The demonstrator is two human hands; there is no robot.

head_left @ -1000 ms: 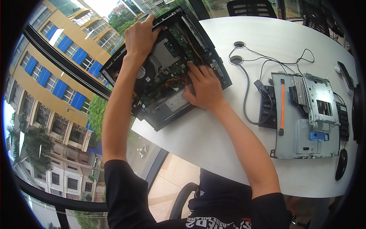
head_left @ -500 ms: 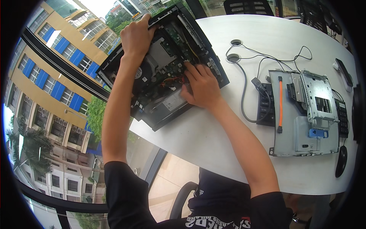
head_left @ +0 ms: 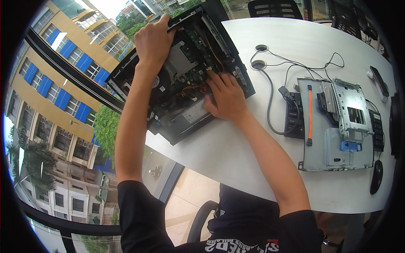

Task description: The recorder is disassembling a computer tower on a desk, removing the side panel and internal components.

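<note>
An opened black desktop computer case [head_left: 179, 135] stands tilted at the table's left edge, its inside facing me. My left hand [head_left: 152, 44] is closed around its upper left rim. Inside are a green circuit board [head_left: 196, 76], a silver power supply [head_left: 195, 111] and thin red and orange wires [head_left: 190, 90]. My right hand [head_left: 228, 98] reaches into the case from the right, fingers bent down beside the board and the thumb near the wires. Whatever its fingertips grip is hidden from view.
Right of me lies a grey metal side panel [head_left: 314, 159] carrying an orange flat cable [head_left: 310, 116] and a silver drive bracket [head_left: 352, 105]. A keyboard [head_left: 376, 126], a black mouse [head_left: 376, 177] and a black power cable [head_left: 271, 122] are around it. A window runs along the left.
The case has tipped slightly, its upper right corner shifting a little up and right. My right hand has moved slightly right with it; my left keeps its hold on the rim.
</note>
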